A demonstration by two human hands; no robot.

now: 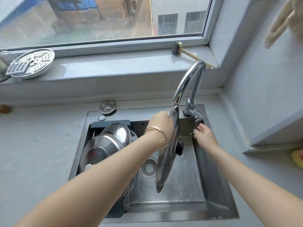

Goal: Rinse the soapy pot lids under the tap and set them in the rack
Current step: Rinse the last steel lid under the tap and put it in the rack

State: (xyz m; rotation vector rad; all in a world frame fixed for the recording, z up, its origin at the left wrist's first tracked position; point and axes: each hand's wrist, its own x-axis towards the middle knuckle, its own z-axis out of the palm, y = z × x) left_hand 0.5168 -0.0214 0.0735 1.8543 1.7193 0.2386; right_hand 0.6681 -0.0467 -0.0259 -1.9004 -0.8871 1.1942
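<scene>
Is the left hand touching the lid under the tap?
Touching. Head view shows the left hand gripping the lid at its upper rim.

Sink (164, 217) left side blocked: rack (111, 124) full of stacked lids (101, 149). Lid (168, 154) on edge mid-basin in left hand (161, 122); narrow gap over drain (148, 167) to rack. Right of lid: open floor; right hand (204, 134) by tap (188, 79) at back-right corner.

Head view, steeply downward, close over sink (213, 185)
</scene>
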